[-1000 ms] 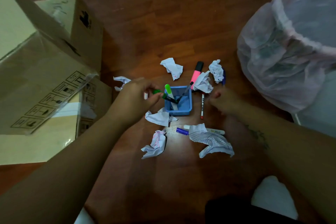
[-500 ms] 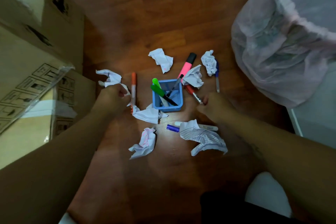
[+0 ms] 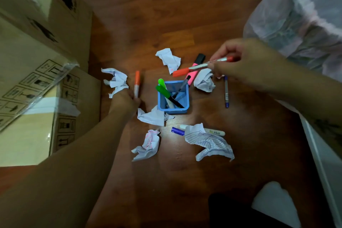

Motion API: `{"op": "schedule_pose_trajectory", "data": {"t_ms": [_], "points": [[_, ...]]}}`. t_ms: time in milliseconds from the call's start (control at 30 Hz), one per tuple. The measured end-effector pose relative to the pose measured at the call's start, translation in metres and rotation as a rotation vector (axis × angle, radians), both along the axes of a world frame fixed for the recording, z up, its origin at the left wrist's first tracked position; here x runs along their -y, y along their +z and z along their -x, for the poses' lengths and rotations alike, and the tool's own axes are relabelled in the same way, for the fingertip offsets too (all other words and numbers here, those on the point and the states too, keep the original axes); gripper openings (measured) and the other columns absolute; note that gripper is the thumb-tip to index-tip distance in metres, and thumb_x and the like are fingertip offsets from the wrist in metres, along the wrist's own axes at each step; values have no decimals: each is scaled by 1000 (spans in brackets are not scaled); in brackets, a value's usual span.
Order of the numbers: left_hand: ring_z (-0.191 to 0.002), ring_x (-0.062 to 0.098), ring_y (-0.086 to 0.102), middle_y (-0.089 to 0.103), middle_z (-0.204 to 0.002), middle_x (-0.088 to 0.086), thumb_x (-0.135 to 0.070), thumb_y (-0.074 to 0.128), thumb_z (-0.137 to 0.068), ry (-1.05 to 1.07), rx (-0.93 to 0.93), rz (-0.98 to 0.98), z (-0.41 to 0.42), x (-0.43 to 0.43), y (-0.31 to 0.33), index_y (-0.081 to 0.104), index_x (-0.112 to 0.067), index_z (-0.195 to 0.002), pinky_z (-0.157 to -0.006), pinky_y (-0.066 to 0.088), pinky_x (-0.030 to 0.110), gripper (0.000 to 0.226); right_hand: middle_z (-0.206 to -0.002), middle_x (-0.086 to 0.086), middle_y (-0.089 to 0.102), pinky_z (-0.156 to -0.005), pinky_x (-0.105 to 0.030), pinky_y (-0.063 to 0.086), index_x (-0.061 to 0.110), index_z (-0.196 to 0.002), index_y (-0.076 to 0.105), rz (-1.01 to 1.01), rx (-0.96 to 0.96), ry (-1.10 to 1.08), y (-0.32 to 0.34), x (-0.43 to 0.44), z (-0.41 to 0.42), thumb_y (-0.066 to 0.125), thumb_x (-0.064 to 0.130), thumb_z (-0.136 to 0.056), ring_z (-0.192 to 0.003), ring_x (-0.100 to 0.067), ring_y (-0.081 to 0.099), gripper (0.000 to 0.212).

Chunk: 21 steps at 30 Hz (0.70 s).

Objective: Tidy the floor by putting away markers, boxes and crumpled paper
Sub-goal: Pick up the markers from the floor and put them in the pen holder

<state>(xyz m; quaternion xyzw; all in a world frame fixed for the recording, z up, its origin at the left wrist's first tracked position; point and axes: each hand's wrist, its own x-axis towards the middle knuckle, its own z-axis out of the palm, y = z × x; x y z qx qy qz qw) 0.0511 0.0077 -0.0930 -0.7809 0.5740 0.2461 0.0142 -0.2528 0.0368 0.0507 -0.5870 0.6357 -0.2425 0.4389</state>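
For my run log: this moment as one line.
left grip: holds orange marker | right grip: pinches red marker | blue cup: several markers inside | crumpled paper: on floor

The person's arms are bare along all that shows of them. The left forearm (image 3: 74,163) is broad and smooth and narrows at the wrist to the left hand (image 3: 124,100). The right forearm (image 3: 296,94) narrows likewise to the right hand (image 3: 240,65), whose knuckles and thumb show plainly. Near the right edge that forearm bears a dark tattoo (image 3: 326,126), blurred, its design too faint to read. At the bottom edge is a black garment (image 3: 231,213), seemingly on a leg, and just beside it a white rounded patch (image 3: 273,203); whether that is a sock or other cloth cannot be told
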Motion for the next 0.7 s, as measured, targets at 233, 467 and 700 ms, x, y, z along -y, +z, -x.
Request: {"op": "schedule_pose_trajectory", "data": {"t_ms": [233, 467, 700], "points": [[-77, 18, 61, 63, -79, -6, -18, 69, -83, 89, -251, 174, -18, -8, 59, 62, -12, -92, -64, 47, 27, 13, -84, 4, 64, -63, -24, 42, 15, -92, 71, 50, -206, 197, -26, 0, -47, 70, 22, -85, -76, -12, 57, 10], [-92, 21, 70, 73, -95, 2, -17, 72, -77, 50, -561, 242, -25, -43, 123, 63, -20, -98, -88, 55, 50, 22, -88, 2, 64, -65, -22, 40, 15, -100, 71, -25, -165, 188, -44, -2, -58, 72, 24, -86, -79, -9, 56, 17], [-85, 10, 69, 73, -91, -3, -22, 72, -87, -128, -587, 345, 15, -59, 161, 68, -16, -95, -74, 53, 22, 12, -67, 5, 55, -58, -20, 40, 18, -74, 60, -39, -184, -290, -84, -1, -7, 71, 28, -85, -67, -14, 55, 19]]}}
